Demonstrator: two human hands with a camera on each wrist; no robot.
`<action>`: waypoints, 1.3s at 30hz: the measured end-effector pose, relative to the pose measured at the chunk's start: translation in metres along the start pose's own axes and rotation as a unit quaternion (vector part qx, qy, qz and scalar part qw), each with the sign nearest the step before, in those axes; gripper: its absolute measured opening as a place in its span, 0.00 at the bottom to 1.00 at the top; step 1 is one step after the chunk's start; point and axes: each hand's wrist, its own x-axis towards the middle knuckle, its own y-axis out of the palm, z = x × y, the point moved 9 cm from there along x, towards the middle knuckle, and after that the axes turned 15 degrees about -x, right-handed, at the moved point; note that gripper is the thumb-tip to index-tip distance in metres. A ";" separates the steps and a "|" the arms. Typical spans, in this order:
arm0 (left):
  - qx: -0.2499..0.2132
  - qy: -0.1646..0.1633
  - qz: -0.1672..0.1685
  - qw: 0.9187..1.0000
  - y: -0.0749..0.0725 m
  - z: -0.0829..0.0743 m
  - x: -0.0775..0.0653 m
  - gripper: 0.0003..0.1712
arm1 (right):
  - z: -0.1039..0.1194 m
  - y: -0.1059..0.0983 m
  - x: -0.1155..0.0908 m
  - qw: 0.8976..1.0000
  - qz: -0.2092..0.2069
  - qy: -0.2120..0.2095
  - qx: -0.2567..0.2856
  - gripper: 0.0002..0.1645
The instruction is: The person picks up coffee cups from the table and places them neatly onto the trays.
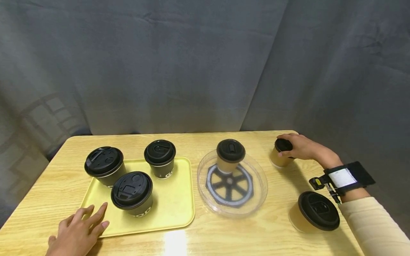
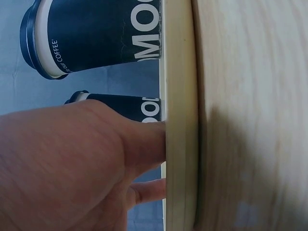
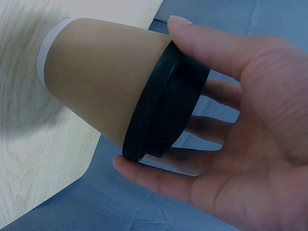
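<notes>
At the table's back right, my right hand (image 1: 305, 147) holds a brown paper coffee cup (image 1: 278, 160) from above by its black lid. The right wrist view shows the thumb and fingers spread round that lid (image 3: 166, 103), the cup's base at the tabletop. My left hand (image 1: 77, 227) rests at the front left corner of a yellow tray (image 1: 169, 217), fingers loosely extended and touching its rim. Three dark paper cups with black lids are at the tray: one at the left (image 1: 105, 165), one at the front (image 1: 132, 193) and one at the back (image 1: 160, 158).
Right of the tray lies a round clear dish (image 1: 264, 192) with a dark spoked pattern. A smaller brown cup (image 1: 228, 164) with a black lid stands in it. Another lidded brown cup (image 1: 301, 217) stands at the front right, close to my right forearm. Behind the wooden table (image 1: 192, 142) hangs a grey curtain (image 1: 176, 71).
</notes>
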 end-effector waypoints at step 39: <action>0.005 -0.017 0.008 1.000 -0.001 -0.001 0.000 0.50 | 0.058 -0.060 -0.028 0.995 -0.085 0.010 -0.054 0.39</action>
